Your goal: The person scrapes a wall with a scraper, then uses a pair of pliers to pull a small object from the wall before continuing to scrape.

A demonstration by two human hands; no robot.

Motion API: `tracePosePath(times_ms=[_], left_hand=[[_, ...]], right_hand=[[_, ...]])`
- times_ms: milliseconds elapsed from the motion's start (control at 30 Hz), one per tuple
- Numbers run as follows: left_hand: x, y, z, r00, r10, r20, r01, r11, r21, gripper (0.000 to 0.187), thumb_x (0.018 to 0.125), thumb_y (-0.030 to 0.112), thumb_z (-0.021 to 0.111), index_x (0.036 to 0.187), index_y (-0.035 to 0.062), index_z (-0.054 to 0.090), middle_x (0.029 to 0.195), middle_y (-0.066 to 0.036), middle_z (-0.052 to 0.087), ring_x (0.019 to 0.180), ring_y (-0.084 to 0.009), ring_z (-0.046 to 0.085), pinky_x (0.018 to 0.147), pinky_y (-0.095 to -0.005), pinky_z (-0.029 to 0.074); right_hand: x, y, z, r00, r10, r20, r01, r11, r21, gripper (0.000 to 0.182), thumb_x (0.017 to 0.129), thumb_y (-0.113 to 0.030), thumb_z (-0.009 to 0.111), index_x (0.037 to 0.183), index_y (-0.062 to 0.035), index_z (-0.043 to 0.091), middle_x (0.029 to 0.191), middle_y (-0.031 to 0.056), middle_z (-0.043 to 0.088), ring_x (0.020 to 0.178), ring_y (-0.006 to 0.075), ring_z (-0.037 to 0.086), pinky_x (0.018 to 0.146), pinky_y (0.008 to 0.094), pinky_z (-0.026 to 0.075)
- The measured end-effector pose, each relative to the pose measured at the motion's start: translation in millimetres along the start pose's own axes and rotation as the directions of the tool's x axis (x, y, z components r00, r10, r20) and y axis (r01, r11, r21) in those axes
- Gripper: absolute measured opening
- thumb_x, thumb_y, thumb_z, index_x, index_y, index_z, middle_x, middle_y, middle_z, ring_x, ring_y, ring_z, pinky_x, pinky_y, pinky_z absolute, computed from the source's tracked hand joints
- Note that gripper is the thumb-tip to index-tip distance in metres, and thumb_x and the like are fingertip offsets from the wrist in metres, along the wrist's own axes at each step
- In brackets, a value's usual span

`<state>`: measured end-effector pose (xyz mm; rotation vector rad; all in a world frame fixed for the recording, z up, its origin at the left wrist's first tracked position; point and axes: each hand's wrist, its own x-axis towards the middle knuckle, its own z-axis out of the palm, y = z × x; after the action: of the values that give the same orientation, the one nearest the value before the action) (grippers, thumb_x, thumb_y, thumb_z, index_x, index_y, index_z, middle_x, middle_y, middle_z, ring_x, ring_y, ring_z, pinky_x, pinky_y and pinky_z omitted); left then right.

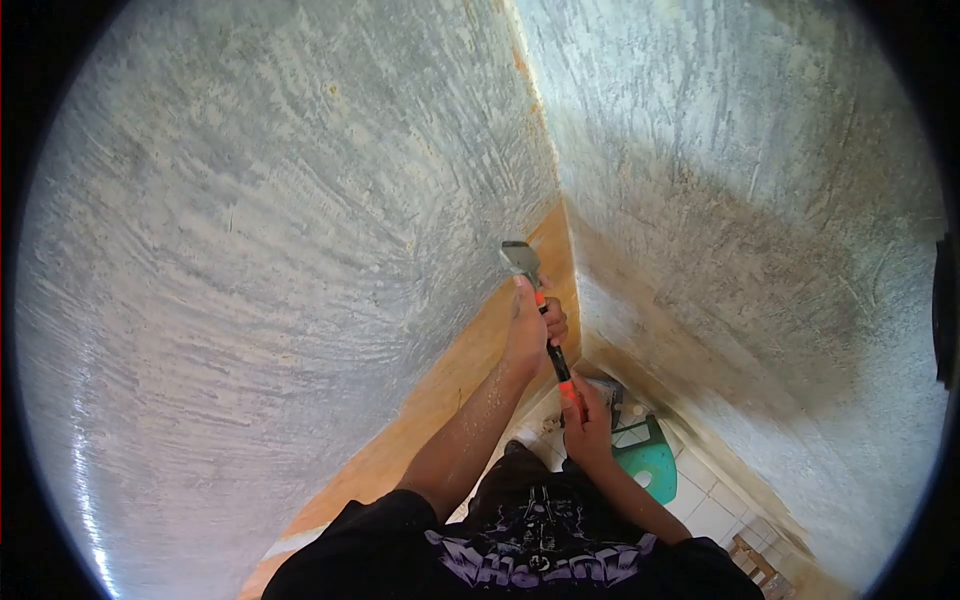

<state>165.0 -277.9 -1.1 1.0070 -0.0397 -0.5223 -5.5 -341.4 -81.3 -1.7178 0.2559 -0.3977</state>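
A long-handled scraper (558, 362) with a black and orange handle slants up toward the wall corner. My left hand (530, 322) is wrapped round its upper handle, just below the metal head, with the thumb laid along it. Lower down, my right hand (588, 415) grips the orange end of the handle. The wide scraper blade (519, 257) overlaps the grey left wall (300, 240) in this view, near its border with the orange-tan band (465, 355). Pale specks dot my left forearm.
To the right, a rough grey wall (740, 220) meets the left one at a corner. Below, on the white tiled floor (708, 515), stands a green plastic stool (652, 468). A small wooden piece (755, 562) shows at the lower right.
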Motion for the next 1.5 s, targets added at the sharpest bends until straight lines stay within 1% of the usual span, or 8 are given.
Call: tracePosePath(times_ms=[267,467,567,667,767,967,1067,1500], left_hand=[[-2.2,-1.2,1.5,0.999,-0.017,-0.039,0.017,1.0,-0.006,0.054,0.099,0.066,0.026,0.104,0.0156,0.044,0.055,0.007,0.024,0.044,-0.0059,0.024,0.042,-0.0244,0.025],[1.8,3.6,12.2,0.999,0.035,-0.032,-0.034,0.999,0.014,0.053,0.099,0.066,0.027,0.105,0.0155,0.044,0.055,0.007,0.025,0.043,-0.0056,0.025,0.042,-0.0242,0.025],[0.3,2.5,7.1,0.999,0.016,-0.044,-0.016,1.0,0.012,0.052,0.099,0.065,0.027,0.106,0.016,0.044,0.055,0.007,0.026,0.043,-0.006,0.026,0.042,-0.0243,0.025],[8.3,1.9,14.9,0.998,0.046,-0.046,-0.042,0.997,0.071,0.051,0.1,0.065,0.027,0.108,0.0167,0.043,0.055,0.007,0.026,0.043,-0.0063,0.026,0.041,-0.0246,0.025],[3.6,-2.3,8.8,0.997,0.02,-0.081,-0.018,1.0,0.017,0.052,0.1,0.065,0.027,0.108,0.0162,0.043,0.055,0.007,0.026,0.043,-0.0062,0.026,0.041,-0.0247,0.026],[9.9,-0.4,12.8,0.998,0.058,-0.033,-0.057,0.997,0.049,0.052,0.1,0.064,0.027,0.108,0.0155,0.043,0.055,0.006,0.027,0.043,-0.0064,0.025,0.041,-0.0247,0.025],[2.7,0.0,10.2,0.996,0.012,-0.092,-0.009,0.999,0.035,0.052,0.1,0.064,0.026,0.108,0.0154,0.043,0.055,0.006,0.027,0.043,-0.0064,0.026,0.041,-0.0249,0.025],[10.5,1.7,16.1,0.998,0.029,-0.061,-0.025,0.997,0.069,0.053,0.101,0.063,0.026,0.107,0.0141,0.043,0.055,0.007,0.025,0.043,-0.0067,0.026,0.042,-0.0247,0.025]], right_hand=[[-1.9,4.8,0.6,1.0,-0.002,0.019,0.003,1.0,-0.012,0.04,0.097,-0.021,0.06,0.13,0.0019,0.055,0.101,0.0207,0.068,0.083,0.0263,0.069,0.076,0.0348,0.053],[3.9,-7.8,-2.9,0.988,0.149,0.051,-0.151,0.988,0.032,0.041,0.097,-0.022,0.059,0.131,0.0021,0.054,0.103,0.0182,0.068,0.09,0.0224,0.066,0.081,0.0342,0.052],[0.5,-0.7,0.1,0.998,0.057,0.021,-0.057,0.998,0.033,0.04,0.097,-0.022,0.059,0.129,0.0019,0.055,0.105,0.0174,0.067,0.091,0.0223,0.066,0.081,0.034,0.052],[7.1,4.2,-3.7,0.97,0.229,0.079,-0.233,0.972,0.039,0.04,0.097,-0.022,0.059,0.129,0.0018,0.055,0.107,0.0185,0.067,0.093,0.0224,0.066,0.082,0.0346,0.052],[2.6,7.2,-1.4,0.999,0.038,0.007,-0.038,0.999,0.003,0.04,0.097,-0.022,0.06,0.129,0.0019,0.055,0.107,0.019,0.067,0.092,0.0236,0.067,0.081,0.0346,0.052],[11.6,6.5,-2.5,0.991,0.125,0.05,-0.128,0.989,0.075,0.04,0.097,-0.021,0.06,0.129,0.0022,0.055,0.107,0.0202,0.067,0.09,0.0261,0.069,0.08,0.0345,0.052],[7.7,0.7,-0.9,0.998,-0.067,-0.016,0.066,0.998,-0.008,0.04,0.097,-0.021,0.059,0.129,0.0025,0.054,0.105,0.02,0.067,0.089,0.0256,0.068,0.08,0.0346,0.052],[10.0,9.7,2.6,0.997,0.08,-0.004,-0.079,0.995,0.054,0.041,0.097,-0.021,0.06,0.13,0.0025,0.055,0.1,0.0177,0.067,0.084,0.0192,0.065,0.076,0.0317,0.051]])
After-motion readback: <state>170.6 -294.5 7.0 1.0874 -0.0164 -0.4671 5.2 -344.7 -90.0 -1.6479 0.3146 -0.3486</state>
